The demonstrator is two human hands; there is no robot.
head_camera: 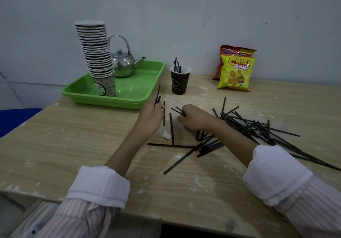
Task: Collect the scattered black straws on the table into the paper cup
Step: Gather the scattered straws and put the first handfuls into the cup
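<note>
Straw round-up under way: a person's left hand (150, 117), in front of the black paper cup (180, 83) & a bit to its left, pinches a couple of black straws (158, 95), their free ends pointing up. The right hand (195, 118), also in front of the cup & slightly to its right, is curled round two more straws (178, 111) that jut out toward the left hand.

The cup stands upright on the worn wooden surface (73, 136) w/ several collected straws (177, 65) poking out of its mouth. The loose heap of straws (258, 129) lies criss-crossed in front of the cup & well to its right, partly under the right forearm. A few single straws (172, 132) lie in front of the cup, between the hands & nearer the person, next to a small white scrap (166, 135).

Just left of the cup sits a green tray (132, 94) carrying a tall stack of paper cups (97, 57) & a metal kettle (123, 64). Right of the cup, by the wall, stand two snack bags (235, 73), the yellow one in front of the red. Both striped sleeves (97, 188) are rolled back.
</note>
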